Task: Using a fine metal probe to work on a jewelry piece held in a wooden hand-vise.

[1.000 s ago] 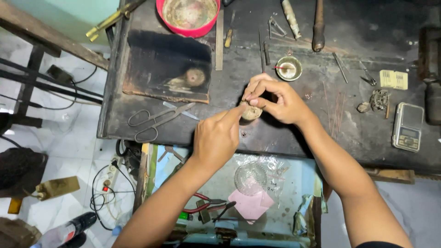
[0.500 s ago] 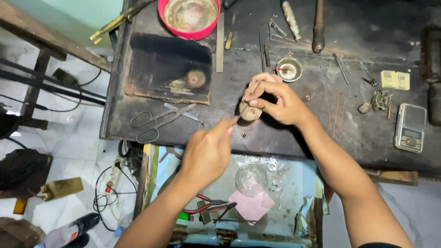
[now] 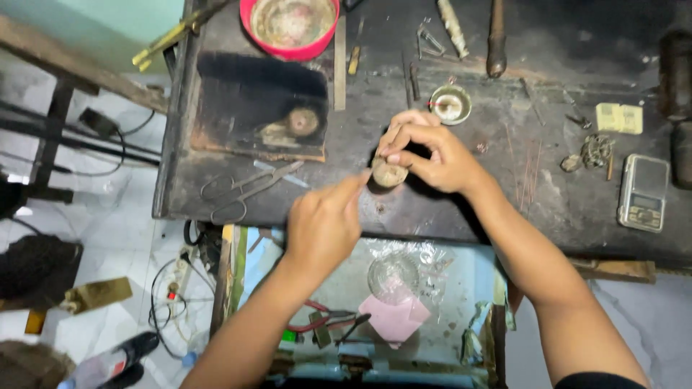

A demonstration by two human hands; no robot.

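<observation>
Tan, round lump sat pinched in the fingers of the right hand, held just above the dark desk near its front edge. Left hand loosely curled, gripping nothing, index fingertip extended toward the lump; contact not discernible due to blur. Scissors lay left; small metal cup just beyond the right hand.

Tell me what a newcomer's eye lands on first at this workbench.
First, the two hands at the middle of the dark bench: the right hand pinches a small round tan lump, and the left hand points a finger at it. Next, the red bowl at the bench's far edge, then the scissors lying to the left of the hands.
</observation>
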